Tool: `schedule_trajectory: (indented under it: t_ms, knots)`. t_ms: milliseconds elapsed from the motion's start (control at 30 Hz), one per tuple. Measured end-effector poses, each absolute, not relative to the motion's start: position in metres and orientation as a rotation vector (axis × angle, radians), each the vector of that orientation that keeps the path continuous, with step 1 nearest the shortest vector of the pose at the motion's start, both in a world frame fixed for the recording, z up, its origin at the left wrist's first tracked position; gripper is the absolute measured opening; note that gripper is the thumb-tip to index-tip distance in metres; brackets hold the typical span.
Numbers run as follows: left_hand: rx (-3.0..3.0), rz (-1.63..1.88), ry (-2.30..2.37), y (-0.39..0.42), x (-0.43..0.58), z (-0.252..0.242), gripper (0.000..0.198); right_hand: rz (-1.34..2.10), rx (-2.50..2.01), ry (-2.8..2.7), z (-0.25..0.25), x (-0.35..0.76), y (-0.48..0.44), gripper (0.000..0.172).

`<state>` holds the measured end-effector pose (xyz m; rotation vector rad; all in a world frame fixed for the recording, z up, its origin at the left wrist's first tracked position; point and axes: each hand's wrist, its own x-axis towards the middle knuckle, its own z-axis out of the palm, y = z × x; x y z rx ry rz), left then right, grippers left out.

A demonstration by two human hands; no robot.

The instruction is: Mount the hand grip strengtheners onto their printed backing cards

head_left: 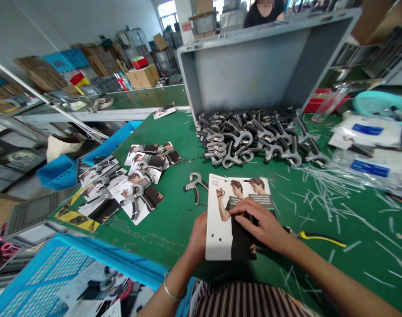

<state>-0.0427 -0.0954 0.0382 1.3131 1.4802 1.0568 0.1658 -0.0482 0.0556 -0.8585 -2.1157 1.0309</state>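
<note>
In front of me stand upright, overlapping printed backing cards (218,244) for an adjustable grip strengthener. My left hand (198,237) grips the left edge, its fingers hidden behind the cardboard. Across the front lies my right hand (262,224), its fingers bent against the printed face near the middle and the rest of its grip partly hidden. Just behind the cards is a single grey and black hand grip strengthener (196,186) on the green table (174,220). Yellow-handled pliers (321,238) lie to the right of my right hand.
A grey crate (253,70) lies tipped on its side, with many hand grips (240,136) spilling out. Cards with grips attached (138,198) are piled left. White plastic ties (339,193) and bagged packs (369,167) lie right. A blue basket (98,251) stands lower left. A person (264,13) is behind the crate.
</note>
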Motion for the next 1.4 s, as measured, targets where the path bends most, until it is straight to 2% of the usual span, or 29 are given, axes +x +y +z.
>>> schedule_trajectory:
  t_ms: [100, 167, 333, 467, 633, 733, 800, 933, 1100, 1233, 1400]
  knots:
    - [1.122, 1.171, 1.513, -0.097, -0.04, 0.047, 0.048, 1.014, -0.913, -2.066, 0.057, 0.161, -0.051, 0.008]
    - [0.979, 1.212, 1.415, -0.099, -0.04, 0.056, 0.061, 0.998, -0.926, -1.993, 0.058, 0.156, -0.052, 0.008]
    - [0.677, 1.186, 1.257, -0.104, -0.048, 0.072, 0.065, 1.107, -0.961, -1.861, 0.057, 0.15, -0.048, 0.01]
    - [0.632, 0.987, 1.247, -0.102, -0.047, 0.069, 0.069, 1.293, -1.044, -1.703, 0.055, 0.155, -0.049, 0.01]
    - [0.601, 0.951, 1.2, -0.089, -0.043, 0.062, 0.063, 1.518, -0.994, -1.527, 0.058, 0.192, -0.063, 0.019]
    - [0.602, 0.969, 1.239, -0.081, -0.044, 0.066, 0.067, 1.212, -1.304, -1.658, 0.052, 0.251, -0.052, 0.026]
    - [0.653, 0.916, 1.248, -0.076, -0.044, 0.069, 0.066, 0.705, -1.693, -1.831, 0.041, 0.301, -0.03, 0.031]
    - [0.795, 0.793, 1.211, -0.06, -0.036, 0.07, 0.064, 0.334, -1.955, -1.8, 0.018, 0.382, 0.028, 0.024]
    - [0.776, 0.812, 1.149, -0.054, -0.034, 0.069, 0.059, 0.215, -2.092, -1.853, 0.001, 0.414, 0.076, 0.016]
    - [0.607, 0.997, 1.139, -0.072, -0.042, 0.068, 0.062, 0.208, -2.055, -1.895, 0.002, 0.428, 0.093, 0.023]
    - [0.551, 1.105, 1.205, -0.077, -0.045, 0.068, 0.054, 0.287, -2.004, -1.847, 0.008, 0.441, 0.095, 0.031]
